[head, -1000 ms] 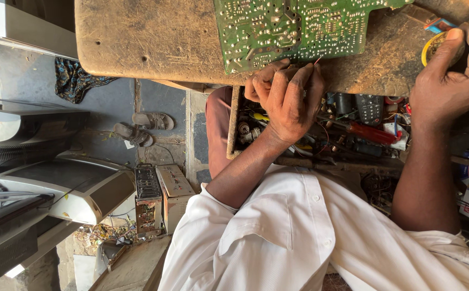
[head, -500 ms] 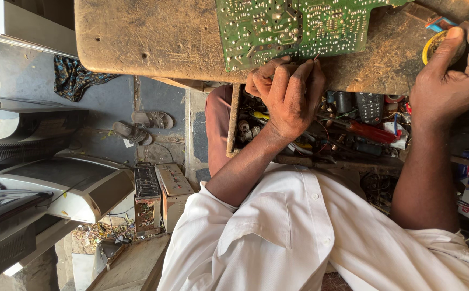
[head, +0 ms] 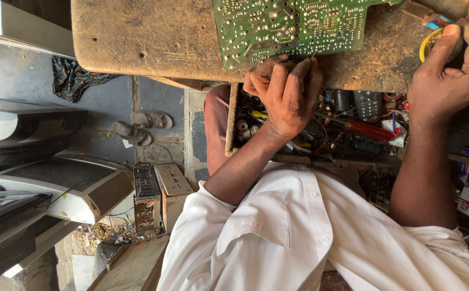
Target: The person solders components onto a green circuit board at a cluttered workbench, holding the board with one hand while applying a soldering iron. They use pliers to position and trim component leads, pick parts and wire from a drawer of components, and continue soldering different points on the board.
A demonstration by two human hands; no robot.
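1. Head view: left hand (head: 285, 94) sat at the near edge of the green circuit board (head: 294, 27), fingers curled w/ tips touching the board's edge, pinching something thin there; too small to tell what.
2. Board lay flat on a worn wooden bench top (head: 148, 37), solder side up, just above the left hand's knuckles.
3. Right hand (head: 450, 75) was well apart from the left, at the bench's far right corner, closed around a yellow roll (head: 431, 43), thumb laid over it. Can't tell what kind of roll.
4. Below the left hand, under the bench: an open wooden tray (head: 230, 121) crammed w/ parts, incl. a red-handled screwdriver (head: 372, 129) and a dark remote control (head: 368, 105), both between the two wrists.
5. Further left of the left hand: a pair of sandals (head: 140, 125) on the grey floor, a patterned cloth (head: 73, 78), and a light-coloured appliance casing (head: 78, 186).
6. White shirt sleeves (head: 277, 231) were rolled above both forearms.
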